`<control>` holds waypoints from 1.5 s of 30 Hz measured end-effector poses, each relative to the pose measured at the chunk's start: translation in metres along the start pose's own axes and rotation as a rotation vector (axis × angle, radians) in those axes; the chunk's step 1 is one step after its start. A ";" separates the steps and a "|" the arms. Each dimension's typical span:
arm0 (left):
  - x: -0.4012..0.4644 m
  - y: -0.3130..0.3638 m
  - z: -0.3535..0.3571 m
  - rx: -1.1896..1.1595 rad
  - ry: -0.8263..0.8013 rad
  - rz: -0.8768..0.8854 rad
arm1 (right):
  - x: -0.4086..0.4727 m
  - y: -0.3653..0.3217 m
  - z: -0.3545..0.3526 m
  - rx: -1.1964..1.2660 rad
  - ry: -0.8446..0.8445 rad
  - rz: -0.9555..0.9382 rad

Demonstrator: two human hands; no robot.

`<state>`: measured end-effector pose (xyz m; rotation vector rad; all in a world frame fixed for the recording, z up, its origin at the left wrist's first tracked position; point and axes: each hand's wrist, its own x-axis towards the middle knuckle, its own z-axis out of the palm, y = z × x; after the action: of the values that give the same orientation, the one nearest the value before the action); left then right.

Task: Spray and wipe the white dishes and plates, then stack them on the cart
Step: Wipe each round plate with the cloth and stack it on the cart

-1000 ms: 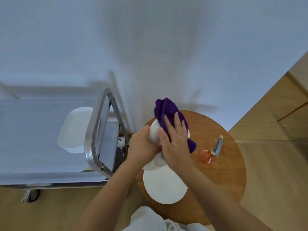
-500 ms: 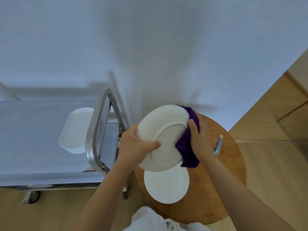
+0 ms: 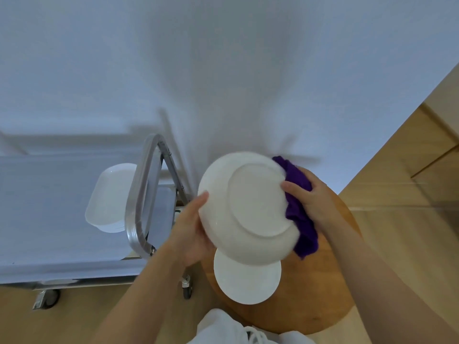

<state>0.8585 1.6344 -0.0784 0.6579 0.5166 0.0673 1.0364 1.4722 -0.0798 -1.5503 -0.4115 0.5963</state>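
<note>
A large white plate [image 3: 250, 207] is held up above the round wooden table [image 3: 323, 294], its underside facing me. My left hand [image 3: 192, 234] grips its left rim, thumb on the underside. My right hand [image 3: 311, 198] holds the right rim together with a purple cloth [image 3: 300, 219] bunched against the plate's hidden face. A second white plate [image 3: 247, 284] lies flat on the table just below. On the cart [image 3: 49, 219] to the left sits a stack of white oval dishes [image 3: 109, 202]. The spray bottle is hidden.
The cart's metal handle loop [image 3: 141, 194] stands between the dishes and the table. Its caster wheels [image 3: 186, 289] rest on the wooden floor. A white wall fills the background. White clothing [image 3: 223, 328] shows at the bottom edge.
The plate has been turned over and raised, its underside now facing me. My right hand shifted from on top of the cloth to the plate's right rim, cloth behind the plate.
</note>
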 end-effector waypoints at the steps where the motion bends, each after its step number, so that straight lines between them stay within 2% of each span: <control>1: -0.001 0.004 -0.004 -0.002 -0.086 -0.093 | 0.001 -0.005 -0.004 -0.067 -0.078 0.007; 3: 0.002 0.007 -0.013 -0.020 -0.147 -0.130 | 0.003 -0.013 -0.003 -0.138 -0.157 0.022; 8: 0.014 0.006 -0.001 -0.030 -0.044 0.017 | 0.008 -0.006 0.006 -0.148 -0.069 0.014; 14: 0.027 -0.004 0.024 -0.073 0.097 0.172 | -0.009 0.031 0.029 -0.099 0.212 0.022; 18: 0.039 -0.020 0.040 -0.045 0.222 0.213 | -0.027 0.035 0.062 -0.205 0.361 -0.037; 22: 0.041 -0.032 0.049 0.138 0.242 0.262 | -0.029 0.027 0.069 -0.371 0.357 -0.022; 24: 0.040 -0.041 0.052 0.290 0.213 0.305 | -0.032 0.022 0.076 -0.477 0.357 -0.093; 26: 0.037 -0.049 0.055 0.398 0.192 0.339 | -0.035 0.014 0.085 -0.477 0.392 -0.155; 28: 0.035 -0.052 0.057 0.441 0.183 0.325 | -0.031 0.007 0.086 -0.324 0.346 -0.105; 31: 0.032 -0.052 0.055 0.494 0.184 0.284 | -0.018 -0.004 0.079 -0.080 0.151 0.031; 35: 0.032 -0.046 0.054 0.580 0.148 0.300 | 0.002 -0.009 0.074 -0.111 0.016 0.085; 40: 0.029 -0.043 0.050 0.681 0.112 0.286 | 0.020 -0.021 0.073 -0.068 -0.048 0.185; 45: 0.033 -0.028 0.054 0.551 0.138 0.353 | -0.004 -0.002 0.071 -0.172 -0.116 0.009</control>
<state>0.9106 1.5890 -0.0734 1.2873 0.5500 0.3119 0.9911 1.5274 -0.0775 -1.6863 -0.5562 0.6745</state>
